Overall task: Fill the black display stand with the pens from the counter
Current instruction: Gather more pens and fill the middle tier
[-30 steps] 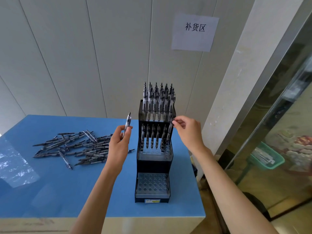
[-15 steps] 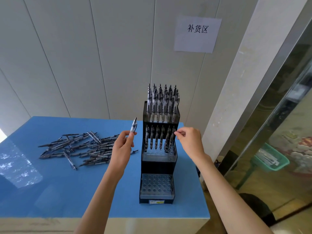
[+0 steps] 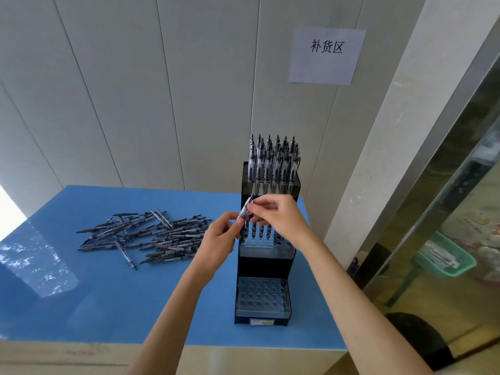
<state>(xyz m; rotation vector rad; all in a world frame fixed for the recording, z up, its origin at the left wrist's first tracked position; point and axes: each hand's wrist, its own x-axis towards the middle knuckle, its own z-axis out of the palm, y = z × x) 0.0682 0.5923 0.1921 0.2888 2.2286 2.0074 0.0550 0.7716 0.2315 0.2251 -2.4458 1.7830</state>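
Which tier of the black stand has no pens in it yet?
The bottom tier of the black plastic display stand: all its holes show open. The top tier is packed, and the middle tier is partly filled.

The display stand (image 3: 266,255) is standing on the bench (image 3: 108,307), at its right side. Loose pens (image 3: 146,236) are lying left of it. A paper sign (image 3: 326,56) is hanging on the wall behind.

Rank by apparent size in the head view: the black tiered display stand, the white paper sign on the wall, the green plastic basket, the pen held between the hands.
1. Black tiered display stand.
2. White paper sign.
3. Green plastic basket, though it sits farther away behind glass, so its true size is unsure.
4. Pen pinched by the left hand and right hand.
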